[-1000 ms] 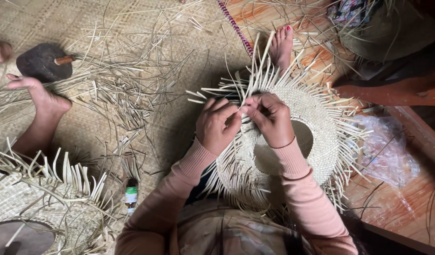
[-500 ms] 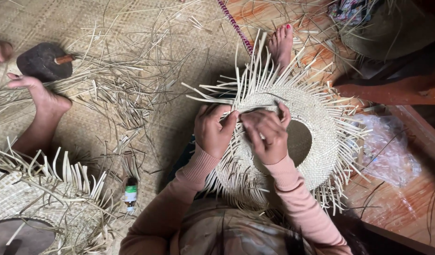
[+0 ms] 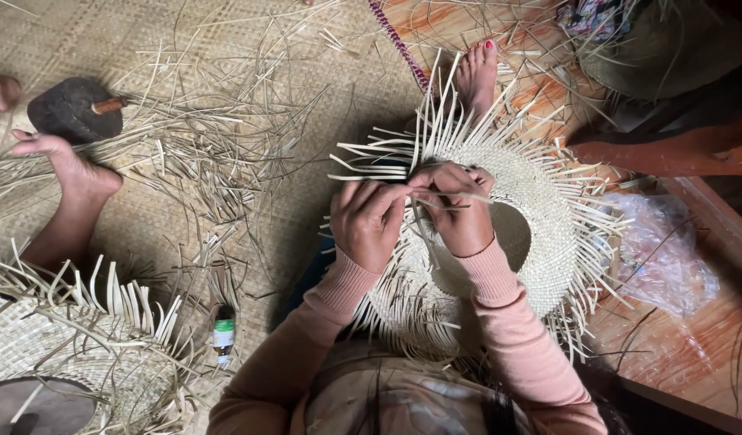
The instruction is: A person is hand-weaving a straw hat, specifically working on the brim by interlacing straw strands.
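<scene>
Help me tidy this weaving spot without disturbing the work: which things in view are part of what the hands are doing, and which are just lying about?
In use:
- woven straw ring
- loose strip ends at its rim
- left hand and right hand, pinching strips

Lying about:
- scattered straw on the mat
- small bottle
- dark stone tool
- clear plastic bag
- second woven piece

A small bottle (image 3: 223, 333) lies on the woven mat (image 3: 145, 48) near its lower edge, left of the person's sleeve; it bears a green-and-white label, with a dark cap. A crumpled clear plastic bag (image 3: 659, 256) lies on the wooden floor (image 3: 677, 354) at the right, just beside the mat's right edge.
</scene>
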